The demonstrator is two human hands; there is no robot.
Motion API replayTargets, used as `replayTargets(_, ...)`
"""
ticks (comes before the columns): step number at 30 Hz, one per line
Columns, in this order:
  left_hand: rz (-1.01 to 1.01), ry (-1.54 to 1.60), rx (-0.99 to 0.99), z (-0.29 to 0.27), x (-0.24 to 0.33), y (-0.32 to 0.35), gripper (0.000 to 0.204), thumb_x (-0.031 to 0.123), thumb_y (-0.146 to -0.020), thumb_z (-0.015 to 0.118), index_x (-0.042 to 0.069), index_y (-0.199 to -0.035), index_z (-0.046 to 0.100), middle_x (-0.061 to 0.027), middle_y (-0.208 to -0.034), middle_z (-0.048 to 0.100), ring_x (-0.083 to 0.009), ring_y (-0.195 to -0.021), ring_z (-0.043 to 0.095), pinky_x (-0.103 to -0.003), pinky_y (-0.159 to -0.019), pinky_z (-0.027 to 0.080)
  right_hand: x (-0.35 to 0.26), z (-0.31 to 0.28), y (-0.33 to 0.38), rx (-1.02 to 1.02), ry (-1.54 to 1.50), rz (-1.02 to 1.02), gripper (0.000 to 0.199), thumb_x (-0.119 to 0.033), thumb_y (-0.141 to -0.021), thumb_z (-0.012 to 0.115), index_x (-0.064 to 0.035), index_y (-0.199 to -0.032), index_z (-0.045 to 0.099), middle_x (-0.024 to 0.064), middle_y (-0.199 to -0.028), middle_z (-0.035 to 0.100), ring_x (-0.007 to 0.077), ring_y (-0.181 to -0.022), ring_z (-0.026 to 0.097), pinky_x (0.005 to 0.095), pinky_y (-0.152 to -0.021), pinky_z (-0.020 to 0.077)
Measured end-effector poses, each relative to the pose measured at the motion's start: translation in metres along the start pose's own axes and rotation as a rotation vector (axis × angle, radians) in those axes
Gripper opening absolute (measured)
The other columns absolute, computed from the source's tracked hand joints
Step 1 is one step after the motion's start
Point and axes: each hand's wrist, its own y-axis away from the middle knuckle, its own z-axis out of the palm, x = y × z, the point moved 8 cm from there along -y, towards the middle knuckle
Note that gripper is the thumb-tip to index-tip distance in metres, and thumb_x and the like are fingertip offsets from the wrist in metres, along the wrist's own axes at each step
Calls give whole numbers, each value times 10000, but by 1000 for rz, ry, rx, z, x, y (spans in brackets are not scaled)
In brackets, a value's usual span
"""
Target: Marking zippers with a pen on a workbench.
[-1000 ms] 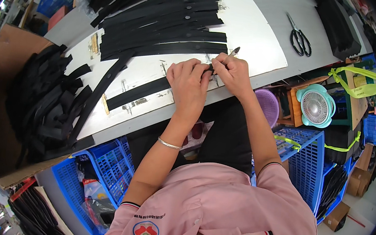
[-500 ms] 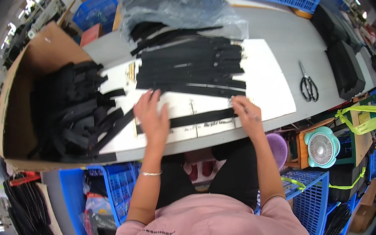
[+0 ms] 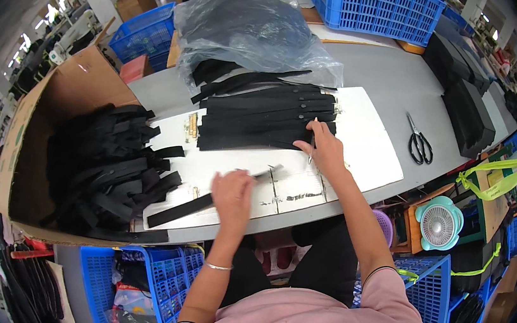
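The left hand [image 3: 232, 198] overlaps a black strip [image 3: 180, 211]; the right hand [image 3: 327, 150] holds a pen [image 3: 310, 157]. Scissors [image 3: 420, 148] lie rightward.

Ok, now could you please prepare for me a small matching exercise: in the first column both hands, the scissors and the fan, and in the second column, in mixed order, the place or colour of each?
Column 1
1. left hand
2. right hand
3. scissors
4. small fan

Column 2
A. turquoise around the rim
B. at a single slanting strip
C. on the grey table, beside the white board
D. at the right end of the row of black strips

Right pairs: 1-B, 2-D, 3-C, 4-A
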Motion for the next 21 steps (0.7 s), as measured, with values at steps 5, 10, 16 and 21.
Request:
replayTargets(5,74,153,-170,43,44,23,135,97,-898,720,80,-1031,725,-65,-1126,715,-265,-1158,633,-510,-1153,351,1,-12,8,46,-159,117,386,-259,-853,831,-69,-1089,592,75,-949,654,241,-709,648,340,-617,526)
replayTargets(10,158,228,-252,57,62,19,151,90,-905,706,47,-1049,725,-84,-1161,705,-293,-1194,613,-524,-1158,362,-30,-52,73,149,-433,278,184,-78,-875,779,-60,-1022,670,85,-890,708,231,-754,673,345,-680,528)
replayTargets(16,190,141,-337,50,66,28,348,141,-933,698,61,-1271,684,-108,-1357,642,-327,-1356,525,-571,-1202,272,-72,-58,129,49,-35,-111,329,-99,-816,813,-81,-1103,654,88,-1189,731,281,-1156,684,454,-1025,475)
replayTargets(21,153,2,-442,41,59,56,541,228,-956,690,21,-1437,554,-120,-1523,518,-330,-1473,401,-633,-1212,167,-43,-66,136,-28,32,-64,392,-107,-822,808,-78,-1165,620,109,-1332,683,300,-1323,596,566,-1186,298)
